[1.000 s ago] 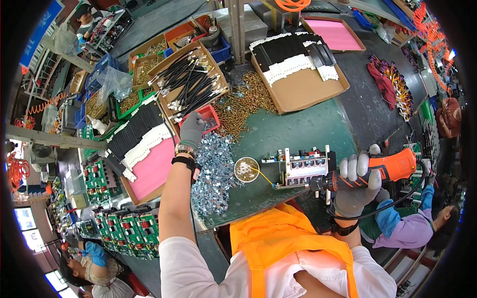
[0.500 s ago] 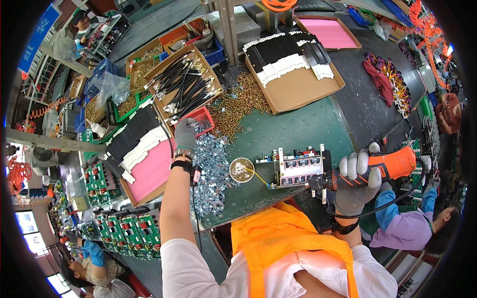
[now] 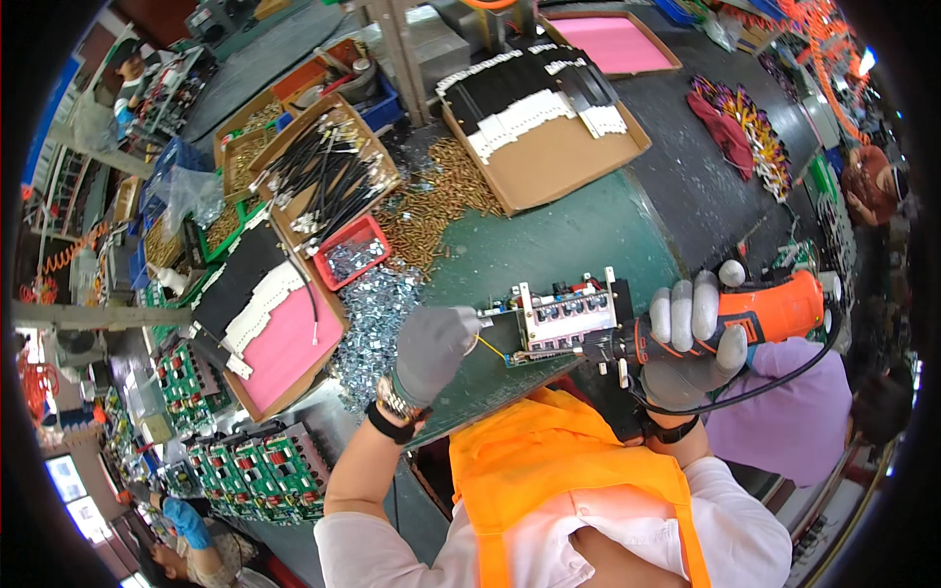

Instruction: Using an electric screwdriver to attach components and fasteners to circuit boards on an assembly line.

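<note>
My right hand, in a grey glove, wraps round an orange and black power screwdriver lying level, its black nose pointing left at the near edge of a circuit board assembly. That assembly has a pale metal bracket and rests on the green bench top. A short yellow wire sticks out from its left corner. Just left of it is my gloved left hand, fingers pinched together. A small shiny bit shows at its fingertips, too small to name. The hand covers the spot where the round dish stood.
Beside my left hand spreads a heap of small silver metal pieces, with brass-coloured parts behind. A red tray holds more silver pieces. Cardboard boxes stand farther back. Several green boards lie left; a person in purple is at right.
My left hand has come back from the red tray toward me and right, to beside the board. The right hand still grips the screwdriver near the board. The whole view has shifted slightly.
</note>
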`<state>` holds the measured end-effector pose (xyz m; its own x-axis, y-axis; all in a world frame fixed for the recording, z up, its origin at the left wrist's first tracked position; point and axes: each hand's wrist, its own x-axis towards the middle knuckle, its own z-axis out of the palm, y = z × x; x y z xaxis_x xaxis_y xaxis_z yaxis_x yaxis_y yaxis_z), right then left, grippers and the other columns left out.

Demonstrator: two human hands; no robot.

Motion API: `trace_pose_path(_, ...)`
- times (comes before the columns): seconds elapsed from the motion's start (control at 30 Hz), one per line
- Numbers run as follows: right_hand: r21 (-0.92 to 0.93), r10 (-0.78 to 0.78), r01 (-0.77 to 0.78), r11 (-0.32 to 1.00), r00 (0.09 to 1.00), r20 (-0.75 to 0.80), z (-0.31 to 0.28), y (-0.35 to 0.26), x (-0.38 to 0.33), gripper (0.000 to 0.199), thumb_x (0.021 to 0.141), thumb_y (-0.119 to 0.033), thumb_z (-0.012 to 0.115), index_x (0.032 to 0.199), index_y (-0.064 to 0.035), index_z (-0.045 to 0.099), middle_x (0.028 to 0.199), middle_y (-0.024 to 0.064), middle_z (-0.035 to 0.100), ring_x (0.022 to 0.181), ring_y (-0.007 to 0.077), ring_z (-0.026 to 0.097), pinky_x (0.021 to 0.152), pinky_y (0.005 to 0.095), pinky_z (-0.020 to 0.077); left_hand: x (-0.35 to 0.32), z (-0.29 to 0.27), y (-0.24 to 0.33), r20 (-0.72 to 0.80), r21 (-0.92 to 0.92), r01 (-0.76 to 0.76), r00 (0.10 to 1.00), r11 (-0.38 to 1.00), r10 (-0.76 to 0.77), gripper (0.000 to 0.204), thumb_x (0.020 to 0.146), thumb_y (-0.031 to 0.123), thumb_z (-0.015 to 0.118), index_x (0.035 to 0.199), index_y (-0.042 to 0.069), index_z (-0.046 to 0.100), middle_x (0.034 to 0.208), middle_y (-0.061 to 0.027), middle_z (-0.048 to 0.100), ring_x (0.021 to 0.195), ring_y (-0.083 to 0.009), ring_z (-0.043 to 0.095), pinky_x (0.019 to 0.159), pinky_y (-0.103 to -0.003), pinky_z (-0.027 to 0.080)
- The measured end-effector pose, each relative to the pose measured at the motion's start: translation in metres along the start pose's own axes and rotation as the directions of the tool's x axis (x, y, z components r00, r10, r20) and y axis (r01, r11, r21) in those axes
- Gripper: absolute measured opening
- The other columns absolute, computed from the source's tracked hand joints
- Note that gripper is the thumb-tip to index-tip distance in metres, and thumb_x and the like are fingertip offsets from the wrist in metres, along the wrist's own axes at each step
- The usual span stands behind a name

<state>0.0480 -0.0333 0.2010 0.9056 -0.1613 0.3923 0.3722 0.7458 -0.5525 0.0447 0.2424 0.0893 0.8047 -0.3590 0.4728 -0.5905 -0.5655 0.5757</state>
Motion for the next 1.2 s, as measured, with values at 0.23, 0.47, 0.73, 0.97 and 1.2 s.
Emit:
trace_pose_path(0.23,0.001,0.052,-0.052,0.999,0.993,0.110,-0.001,0.003,0.000,0.056,0.089,-0.026,0.071,0.135,-0.0061,0.047,0.064,-0.0019,0.049,0.049,0.0122,0.047,0.048,0.0296,0.0412,-0.006,-0.001,0.032,0.124,0.060,-0.227,0.968,0.972,0.219,0.027,0.073,0.011,0.063,0.100,0.010,0.066,0.105,-0.0066,0.068,0.087,-0.0237,0.065,0.074,-0.036,0.051)
trace_pose_path(0.47,0.021,0.053,-0.056,0.998,0.993,0.104,-0.004,0.007,0.000,0.057,0.088,-0.024,0.071,0.135,-0.0061,0.046,0.065,-0.0005,0.050,0.049,0.0133,0.049,0.048,0.0303,0.0420,-0.006,0.001,0.034,0.150,0.068,-0.247,0.960,0.967,0.234,0.030,0.073,0.013,0.062,0.103,0.009,0.065,0.106,-0.0070,0.068,0.087,-0.0238,0.065,0.075,-0.036,0.051)
trace_pose_path(0.73,-0.005,0.064,-0.064,0.998,0.993,0.104,-0.005,0.010,0.002,0.057,0.087,-0.024,0.071,0.135,-0.0054,0.046,0.067,-0.0003,0.051,0.050,0.0138,0.049,0.048,0.0306,0.0422,-0.003,0.002,0.034,0.152,0.058,-0.229,0.964,0.972,0.218,0.030,0.073,0.013,0.062,0.102,0.009,0.065,0.107,-0.0068,0.068,0.089,-0.0233,0.065,0.076,-0.036,0.051)
trace_pose_path(0.97,-0.025,0.054,-0.053,0.998,0.998,0.041,-0.002,0.020,0.006,0.057,0.086,-0.023,0.073,0.133,-0.0036,0.047,0.066,-0.0010,0.051,0.049,0.0127,0.047,0.046,0.0293,0.0396,0.005,0.007,0.031,0.053,0.076,-0.167,0.985,0.983,0.163,0.028,0.076,0.010,0.063,0.104,0.011,0.063,0.104,-0.0037,0.068,0.084,-0.0225,0.064,0.072,-0.037,0.048)
trace_pose_path(1.2,-0.114,0.016,-0.018,0.993,1.000,-0.014,-0.018,0.023,0.021,0.057,0.089,-0.025,0.071,0.133,-0.0007,0.045,0.067,-0.0045,0.044,0.050,0.0065,0.040,0.048,0.0249,0.0341,-0.037,-0.034,-0.125,-0.199,0.063,0.500,0.854,0.864,-0.480,0.024,0.088,0.005,0.058,0.111,0.004,0.064,0.096,-0.0141,0.068,0.084,-0.0302,0.064,0.076,-0.038,0.052)
